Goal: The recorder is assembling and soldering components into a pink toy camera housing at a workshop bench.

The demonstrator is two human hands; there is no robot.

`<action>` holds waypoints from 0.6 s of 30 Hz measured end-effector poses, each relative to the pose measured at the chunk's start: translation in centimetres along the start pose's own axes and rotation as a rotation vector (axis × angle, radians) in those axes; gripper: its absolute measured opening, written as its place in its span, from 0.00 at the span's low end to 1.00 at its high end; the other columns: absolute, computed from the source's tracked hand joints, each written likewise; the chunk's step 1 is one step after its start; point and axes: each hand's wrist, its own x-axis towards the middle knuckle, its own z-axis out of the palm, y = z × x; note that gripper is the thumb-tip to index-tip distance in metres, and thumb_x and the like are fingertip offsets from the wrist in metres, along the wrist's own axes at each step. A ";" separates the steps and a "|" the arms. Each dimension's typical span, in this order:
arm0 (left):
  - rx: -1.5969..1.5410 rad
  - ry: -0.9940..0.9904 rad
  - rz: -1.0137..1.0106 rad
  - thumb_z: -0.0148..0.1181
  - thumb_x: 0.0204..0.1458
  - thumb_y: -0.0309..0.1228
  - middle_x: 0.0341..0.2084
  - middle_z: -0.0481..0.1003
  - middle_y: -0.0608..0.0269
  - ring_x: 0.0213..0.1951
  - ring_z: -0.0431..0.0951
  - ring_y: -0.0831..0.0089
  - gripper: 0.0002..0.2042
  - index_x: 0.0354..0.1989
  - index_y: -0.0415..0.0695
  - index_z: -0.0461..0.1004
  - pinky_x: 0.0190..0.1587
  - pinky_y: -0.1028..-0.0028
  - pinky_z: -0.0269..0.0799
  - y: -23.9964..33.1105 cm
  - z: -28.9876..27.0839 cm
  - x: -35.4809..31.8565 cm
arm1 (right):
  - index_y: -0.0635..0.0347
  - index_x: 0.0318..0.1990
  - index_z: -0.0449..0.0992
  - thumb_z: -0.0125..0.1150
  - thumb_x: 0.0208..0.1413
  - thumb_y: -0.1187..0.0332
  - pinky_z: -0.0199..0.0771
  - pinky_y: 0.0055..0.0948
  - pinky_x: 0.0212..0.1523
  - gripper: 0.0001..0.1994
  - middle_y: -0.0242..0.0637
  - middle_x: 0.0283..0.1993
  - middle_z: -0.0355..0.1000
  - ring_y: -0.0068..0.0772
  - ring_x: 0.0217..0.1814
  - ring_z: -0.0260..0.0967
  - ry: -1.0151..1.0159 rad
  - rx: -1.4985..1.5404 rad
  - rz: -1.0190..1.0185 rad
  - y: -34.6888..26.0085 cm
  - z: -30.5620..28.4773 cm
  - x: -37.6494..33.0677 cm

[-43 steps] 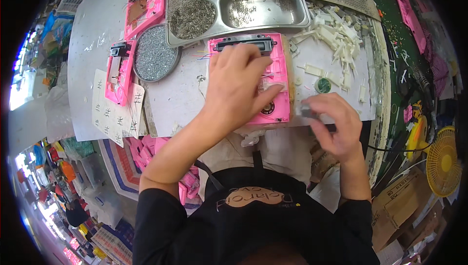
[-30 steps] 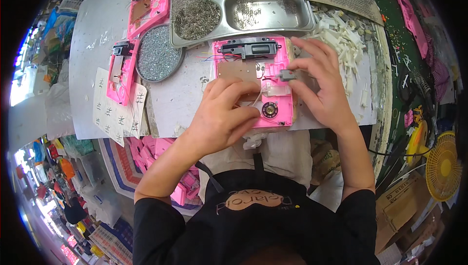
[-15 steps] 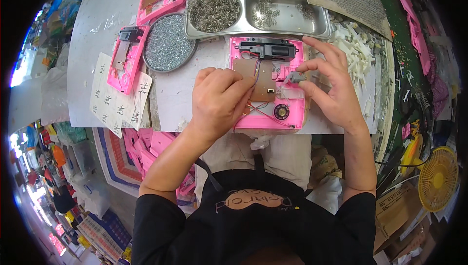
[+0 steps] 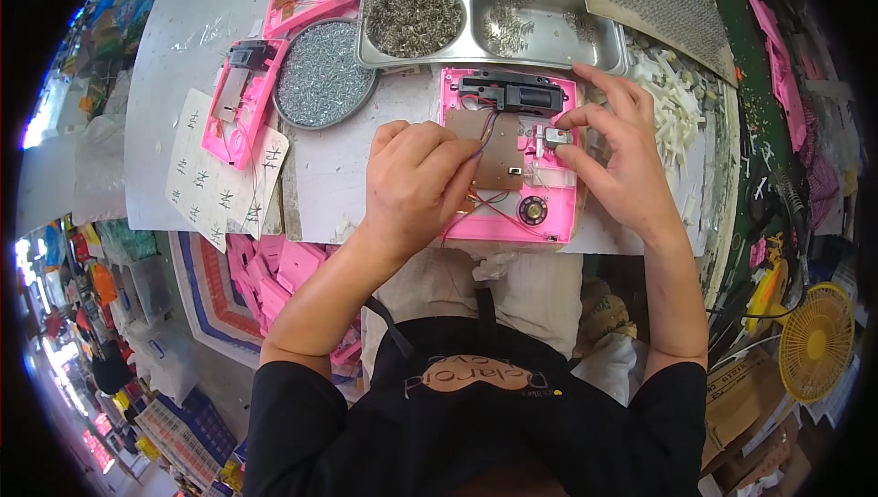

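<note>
A pink plastic housing (image 4: 494, 225) lies open in front of me. Inside it are a brown circuit board (image 4: 494, 154), a black mechanism (image 4: 512, 95) along the far edge and a small round speaker (image 4: 532, 211) near the front right. My left hand (image 4: 416, 177) is closed at the board's left side, pinching thin blue-purple wires (image 4: 487, 131) that run up over the board. With thumb and forefinger, my right hand (image 4: 617, 149) grips a small motor (image 4: 555, 137) with a silvery face at the housing's right side; its other fingers are spread.
Beyond the housing stands a metal compartment tray (image 4: 412, 60) of small springs, beside a round dish (image 4: 327, 76) of screws. More part-filled pink housings (image 4: 240, 104) lie left, near a marked card (image 4: 197, 181). White plastic pieces (image 4: 663, 104) are heaped right; a yellow fan (image 4: 817, 342) stands lower right.
The motor has turned in my right fingers, and its silvery face now shows upward over the housing's right side. My left hand stays on the wires. The whole view has shifted slightly.
</note>
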 end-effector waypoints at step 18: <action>-0.065 0.050 -0.083 0.69 0.45 0.25 0.26 0.75 0.65 0.30 0.76 0.65 0.06 0.32 0.45 0.80 0.40 0.65 0.65 -0.4 0.2 -0.2 | 0.55 0.33 0.83 0.73 0.39 0.70 0.67 0.47 0.63 0.10 0.37 0.63 0.71 0.54 0.67 0.59 0.097 -0.168 -0.354 -4.1 2.0 4.1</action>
